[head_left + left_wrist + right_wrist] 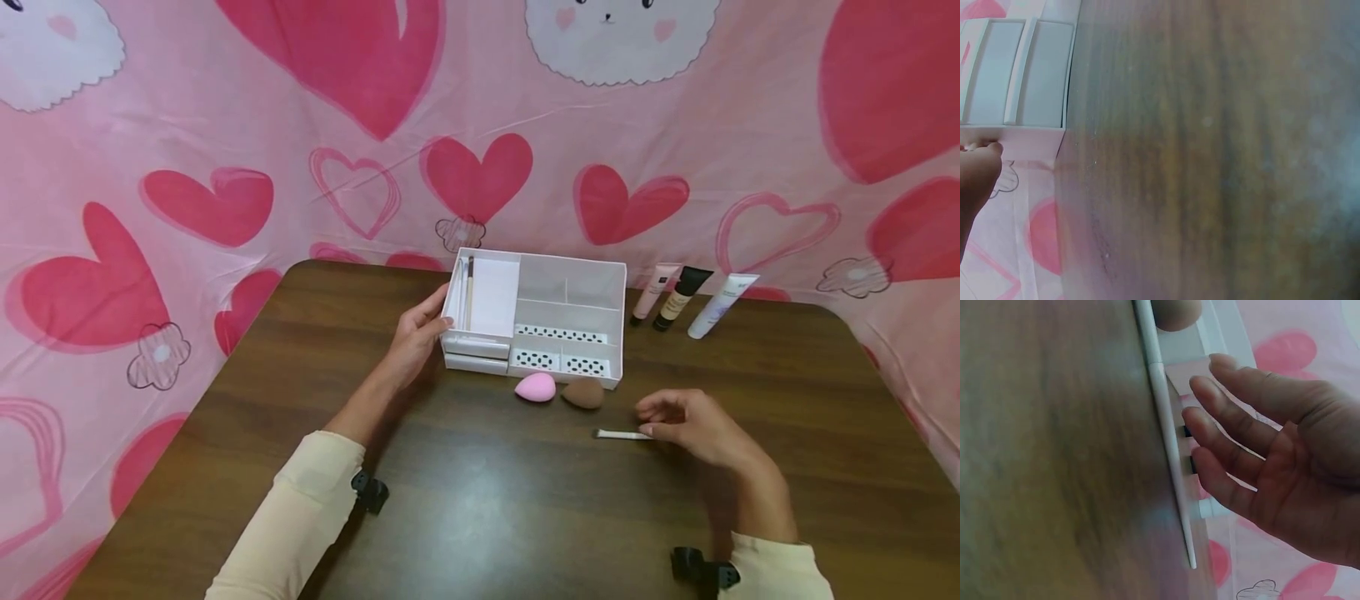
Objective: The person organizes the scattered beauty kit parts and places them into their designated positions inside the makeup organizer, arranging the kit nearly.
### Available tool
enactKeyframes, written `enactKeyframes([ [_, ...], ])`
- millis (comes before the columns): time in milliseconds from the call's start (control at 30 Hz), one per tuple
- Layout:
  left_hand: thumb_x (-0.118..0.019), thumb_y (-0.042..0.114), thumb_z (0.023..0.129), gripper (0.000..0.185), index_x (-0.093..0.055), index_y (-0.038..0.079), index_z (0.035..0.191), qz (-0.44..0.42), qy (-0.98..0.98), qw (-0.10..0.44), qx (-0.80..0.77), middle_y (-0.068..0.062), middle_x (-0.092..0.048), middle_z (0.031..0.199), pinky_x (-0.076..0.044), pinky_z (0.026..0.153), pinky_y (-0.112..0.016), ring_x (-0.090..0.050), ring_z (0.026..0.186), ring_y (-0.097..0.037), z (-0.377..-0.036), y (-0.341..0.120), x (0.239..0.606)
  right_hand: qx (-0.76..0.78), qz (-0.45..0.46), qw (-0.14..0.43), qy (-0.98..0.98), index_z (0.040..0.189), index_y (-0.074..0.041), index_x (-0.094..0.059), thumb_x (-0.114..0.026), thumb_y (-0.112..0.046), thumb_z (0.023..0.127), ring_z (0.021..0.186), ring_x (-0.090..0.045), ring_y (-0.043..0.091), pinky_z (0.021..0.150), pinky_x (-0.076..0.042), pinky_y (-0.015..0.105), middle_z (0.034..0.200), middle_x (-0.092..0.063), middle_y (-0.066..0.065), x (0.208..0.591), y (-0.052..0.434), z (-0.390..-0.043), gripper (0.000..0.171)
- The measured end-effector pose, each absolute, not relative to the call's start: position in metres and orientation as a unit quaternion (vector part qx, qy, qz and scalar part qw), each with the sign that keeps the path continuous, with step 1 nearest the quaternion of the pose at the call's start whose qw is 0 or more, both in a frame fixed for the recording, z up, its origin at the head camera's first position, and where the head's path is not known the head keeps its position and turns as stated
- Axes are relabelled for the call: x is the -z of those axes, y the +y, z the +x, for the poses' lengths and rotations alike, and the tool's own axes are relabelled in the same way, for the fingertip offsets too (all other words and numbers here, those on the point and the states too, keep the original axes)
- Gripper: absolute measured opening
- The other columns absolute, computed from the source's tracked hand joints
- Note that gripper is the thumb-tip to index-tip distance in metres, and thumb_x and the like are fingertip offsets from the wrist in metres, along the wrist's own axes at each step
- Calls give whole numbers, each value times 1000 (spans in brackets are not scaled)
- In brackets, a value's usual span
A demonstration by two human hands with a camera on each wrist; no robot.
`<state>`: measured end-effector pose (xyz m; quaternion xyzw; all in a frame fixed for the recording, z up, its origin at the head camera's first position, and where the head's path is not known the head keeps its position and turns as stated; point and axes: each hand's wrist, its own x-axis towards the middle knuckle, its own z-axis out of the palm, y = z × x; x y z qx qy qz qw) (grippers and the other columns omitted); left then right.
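In the head view a white makeup organizer [570, 287] stands on the table, with a slim brush [470, 292] inside its left compartment. My left hand [415, 337] holds the organizer's left side, the thumb at the rim and the fingers along the outer wall. A white-handled makeup brush [621, 434] lies on the tabletop. Above its handle end hovers my right hand [701, 427], fingers spread and loosely bent; the right wrist view shows a gap between the fingertips [1200, 419] and the brush. A pink makeup sponge [536, 387] and a brown makeup sponge [583, 393] sit before the organizer.
Three tubes stand right of the organizer: a pink tube [654, 293], a beige tube with a black cap [678, 300] and a white tube [722, 307]. Behind the brown wooden table [480, 500] hangs a pink heart-print cloth [360, 75].
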<state>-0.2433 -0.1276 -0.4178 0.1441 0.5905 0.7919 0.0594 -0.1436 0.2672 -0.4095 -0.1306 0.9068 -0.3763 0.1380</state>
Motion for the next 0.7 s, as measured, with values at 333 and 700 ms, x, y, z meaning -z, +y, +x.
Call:
enactKeyframes([
  [333,-40,-8,94,62,-19,-6,152,139,584,63,-797,-17,-20,163,-32,115,-20,-20,149,-25,-242,-127,417,291,-147,148,934,92,-8,-73,-80,-12,76,73,-49,3,64,-42,20,84,-66,0,420,262,-143,17],
  [700,-40,-9,94,61,-19,-7,152,135,583,62,-799,-17,-20,163,-33,114,-18,-20,149,-25,-244,-127,418,288,-139,123,939,82,-9,-72,-78,-8,77,65,-45,0,59,-39,20,75,-64,-2,425,260,-145,8],
])
